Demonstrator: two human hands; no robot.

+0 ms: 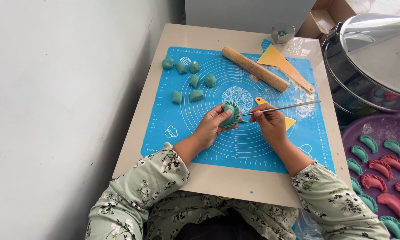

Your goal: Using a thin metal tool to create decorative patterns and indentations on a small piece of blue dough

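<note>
Seven green dough lumps (189, 80) on one blue mat (200, 133), one wooden rolling pin (254, 69), two yellow scrapers (282, 64) — one purple tray (382, 129) of shaped dumplings, green and pink

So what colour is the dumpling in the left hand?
Teal green dumpling, held in the left hand; the head view shows it best.

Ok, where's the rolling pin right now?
In the head view, the rolling pin lies diagonally at the mat's far right, beside the yellow scraper.
</note>
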